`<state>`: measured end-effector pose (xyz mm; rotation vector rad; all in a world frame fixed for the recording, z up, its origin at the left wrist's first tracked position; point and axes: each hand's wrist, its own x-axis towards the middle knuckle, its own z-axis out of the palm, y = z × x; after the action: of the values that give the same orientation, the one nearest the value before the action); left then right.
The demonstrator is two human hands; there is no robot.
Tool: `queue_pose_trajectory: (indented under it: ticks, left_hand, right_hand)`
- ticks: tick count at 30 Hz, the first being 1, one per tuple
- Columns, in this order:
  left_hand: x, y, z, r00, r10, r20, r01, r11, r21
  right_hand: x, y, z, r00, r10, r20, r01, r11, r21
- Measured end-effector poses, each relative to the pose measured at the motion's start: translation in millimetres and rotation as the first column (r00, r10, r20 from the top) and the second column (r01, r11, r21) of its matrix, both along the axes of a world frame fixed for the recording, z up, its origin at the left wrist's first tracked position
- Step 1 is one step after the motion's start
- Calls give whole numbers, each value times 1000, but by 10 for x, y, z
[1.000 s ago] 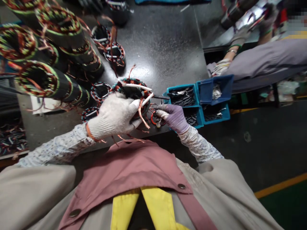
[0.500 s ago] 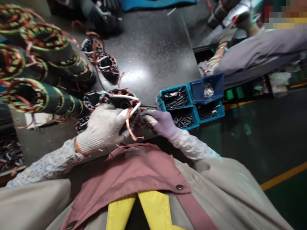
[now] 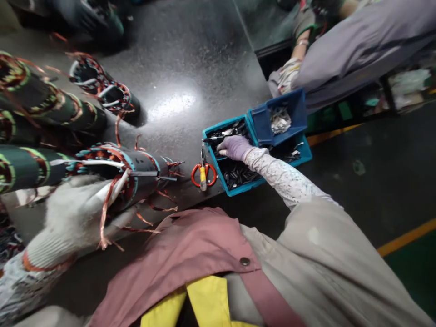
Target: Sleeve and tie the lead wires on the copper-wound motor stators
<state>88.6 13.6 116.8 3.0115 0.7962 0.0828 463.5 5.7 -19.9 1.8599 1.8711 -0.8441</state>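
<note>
My left hand (image 3: pixel 73 213), in a whitish knit glove, is closed on the near end of a motor stator (image 3: pixel 145 170) lying on its side. Its thumb presses by a white-sleeved lead (image 3: pixel 119 186) with frayed copper ends. More bare copper strands stick out of the stator's far end. My right hand (image 3: pixel 236 147), in a purple-and-white glove, has its fingers curled over a blue bin (image 3: pixel 235 190) of short black tubes. A dark rod-like piece (image 3: pixel 214 140) shows at its fingertips; whether they grip it is unclear.
Red-handled cutters and a yellow-handled screwdriver (image 3: pixel 203 175) lie left of the bins. A darker blue bin (image 3: pixel 296 109) holds whitish pieces. Wound stators (image 3: pixel 44 106) crowd the left, with two smaller ones (image 3: pixel 116 97) behind. A co-worker's gloved hand (image 3: pixel 289 77) is beyond the bins.
My right hand has left the stator and moved right to the bin. The cutters and screwdriver now show on the table. The view has shifted, so stator and left hand appear further left.
</note>
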Motion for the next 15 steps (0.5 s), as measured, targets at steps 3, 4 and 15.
queue_pose_trajectory:
  ticks: [3, 4, 15]
  left_hand:
    - [6, 1, 11, 1000, -5, 3, 5, 1000, 4]
    - [19, 0, 21, 1000, 5, -3, -5, 1000, -2]
    - [82, -11, 147, 967, 79, -242, -106, 989, -100]
  right_hand:
    - [-206, 139, -122, 987, 157, 40, -151, 981, -120]
    - [-282, 162, -149, 979, 188, 83, -174, 973, -151]
    - [-281, 301, -87, 987, 86, 138, -76, 994, -82]
